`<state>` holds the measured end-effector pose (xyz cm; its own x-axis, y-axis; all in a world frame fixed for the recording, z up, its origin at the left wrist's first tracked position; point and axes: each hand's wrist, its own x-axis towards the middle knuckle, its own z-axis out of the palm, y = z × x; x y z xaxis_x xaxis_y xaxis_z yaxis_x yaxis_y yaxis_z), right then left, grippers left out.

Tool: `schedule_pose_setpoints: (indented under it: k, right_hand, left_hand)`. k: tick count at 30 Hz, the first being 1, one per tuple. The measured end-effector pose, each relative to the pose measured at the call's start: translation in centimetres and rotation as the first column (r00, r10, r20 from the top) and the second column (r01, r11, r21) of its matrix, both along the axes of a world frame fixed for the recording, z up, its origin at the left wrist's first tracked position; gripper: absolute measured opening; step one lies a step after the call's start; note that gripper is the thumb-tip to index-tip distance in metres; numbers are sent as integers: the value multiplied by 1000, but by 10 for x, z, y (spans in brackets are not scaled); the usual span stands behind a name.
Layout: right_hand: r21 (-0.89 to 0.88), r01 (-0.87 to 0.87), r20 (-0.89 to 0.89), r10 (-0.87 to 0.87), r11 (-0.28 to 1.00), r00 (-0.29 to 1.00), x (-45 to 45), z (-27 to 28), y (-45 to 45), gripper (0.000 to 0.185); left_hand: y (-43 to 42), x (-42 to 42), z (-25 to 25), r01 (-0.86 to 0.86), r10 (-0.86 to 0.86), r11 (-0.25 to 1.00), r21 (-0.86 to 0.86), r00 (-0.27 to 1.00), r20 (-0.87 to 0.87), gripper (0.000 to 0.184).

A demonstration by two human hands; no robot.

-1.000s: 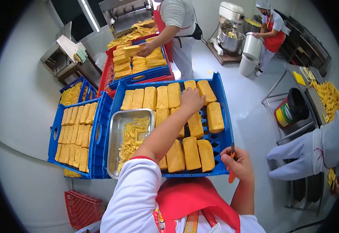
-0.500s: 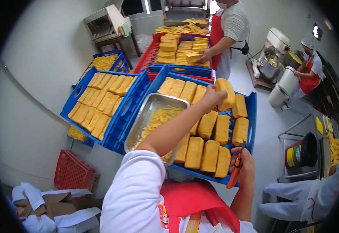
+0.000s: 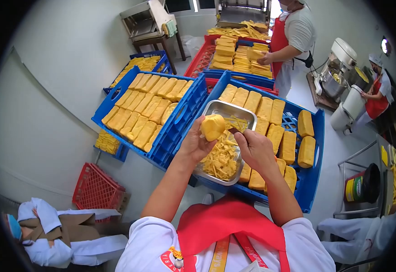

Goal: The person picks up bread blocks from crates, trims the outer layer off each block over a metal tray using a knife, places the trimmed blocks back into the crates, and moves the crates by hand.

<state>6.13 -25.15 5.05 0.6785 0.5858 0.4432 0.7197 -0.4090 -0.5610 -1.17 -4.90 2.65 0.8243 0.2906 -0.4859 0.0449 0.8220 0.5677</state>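
Note:
My left hand (image 3: 197,144) grips a yellow loaf (image 3: 213,127), held end-on above the metal pan (image 3: 200,173). In my right hand (image 3: 258,152) is an orange-handled knife (image 3: 232,130), its dark blade close to the loaf's right side; most of the handle is hidden by my fingers. Yellow trimmings (image 3: 222,159) lie in the pan under both hands. The pan rests on the left part of a blue crate (image 3: 316,183), beside rows of similar loaves (image 3: 275,136).
Another blue crate (image 3: 99,117) full of loaves stands to the left. Beyond, a co-worker (image 3: 300,36) handles yellow pieces over a red crate (image 3: 200,56). A second person (image 3: 379,90) stands by white buckets and a mixer (image 3: 340,59). A red basket (image 3: 94,192) sits on the floor.
The loaf in my left hand has moved from over the crate's right side to above the pan. My right hand has brought the knife up beside it. The view has shifted.

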Motion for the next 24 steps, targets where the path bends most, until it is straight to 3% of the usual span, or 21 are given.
schedule_pose_setpoints:
  k: [5, 8, 10, 11, 12, 13, 14, 15, 17, 22, 24]
  right_hand:
    - [-16, -45, 18, 46, 999, 999, -5, 6, 27, 41]
    - [18, -23, -57, 24, 1000, 998, -6, 14, 27, 41]
    - [60, -2, -101, 8, 998, 995, -4, 19, 21, 42]
    - [100, 14, -145, 1, 995, 989, -2, 19, 17, 42]
    - [88, 39, -187, -22, 995, 982, 0, 17, 12, 43]
    - [88, 50, -191, -32, 995, 981, 1, 16, 8, 43]
    - [95, 64, -192, -44, 993, 980, 0, 16, 3, 44]
    - [104, 78, -193, -57, 992, 980, 1, 16, 0, 44]
    - [84, 110, -203, -91, 990, 975, -1, 14, -6, 45]
    - [70, 122, -238, -102, 990, 966, -5, 19, -16, 46]
    - [55, 110, -146, -101, 992, 984, -5, 18, -17, 45]
  left_hand:
    - [14, -16, -15, 117, -116, 993, -15, 991, 59, 52]
    - [13, -19, -9, 189, -186, 982, -13, 975, 124, 53]
    - [4, -25, 8, 212, -248, 954, 212, 955, 161, 59]
    - [2, -23, 2, 221, -257, 952, 213, 953, 159, 59]
    - [0, -19, -10, 62, -199, 863, 502, 954, 225, 67]
    - [0, -15, -20, -117, -165, 677, 726, 938, 305, 76]
    - [6, -10, -28, -220, -135, 503, 836, 935, 327, 77]
    - [5, -8, -27, -211, -149, 503, 838, 934, 324, 77]
    - [3, -5, -28, -267, -142, 270, 925, 939, 313, 63]
    - [-4, 5, -30, -270, -169, 246, 931, 934, 315, 55]
    - [-9, 8, -24, -325, -216, 92, 941, 916, 338, 56]
